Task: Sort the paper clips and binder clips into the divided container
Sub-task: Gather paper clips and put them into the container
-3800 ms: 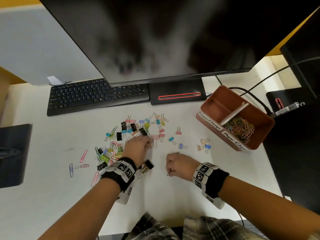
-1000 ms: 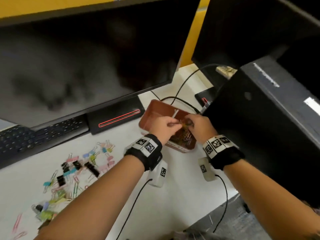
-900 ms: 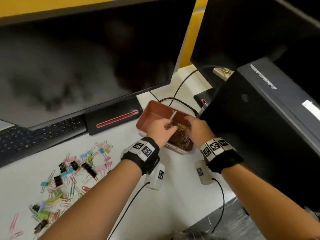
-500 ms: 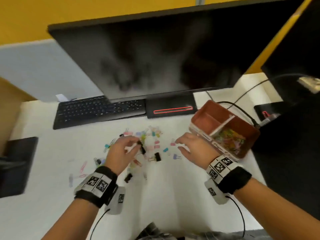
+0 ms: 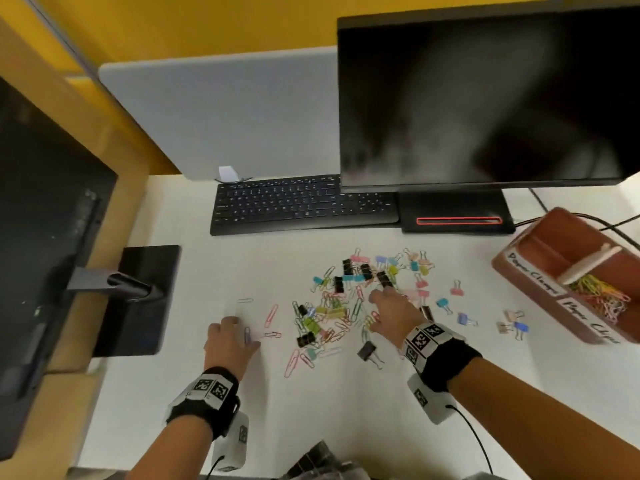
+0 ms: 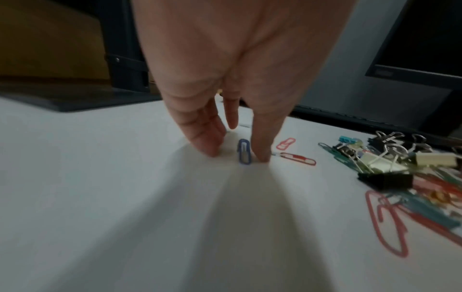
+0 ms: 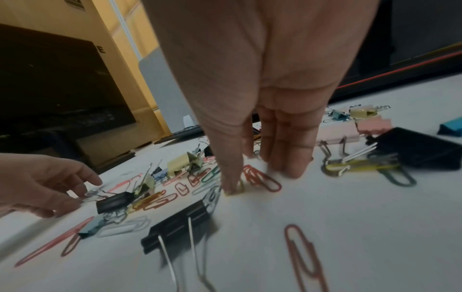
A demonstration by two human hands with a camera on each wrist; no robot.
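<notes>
At the left edge of the scattered clips, the left hand [image 6: 240, 59] reaches down with fingers straight and parted — a blue paper clip [image 6: 244, 151] lies flat between thumb and forefinger, long axis running near to far, not yet gripped. Farther right, the right hand [image 7: 262, 69] presses straight fingertips among red and yellow paper clips, holding nothing. Well apart at far right sits the divided container [image 5: 540, 244].

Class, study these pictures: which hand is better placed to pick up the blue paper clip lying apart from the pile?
The left hand. Its fingers already straddle the blue paper clip on the desk, while the right hand is over the pile.
</notes>
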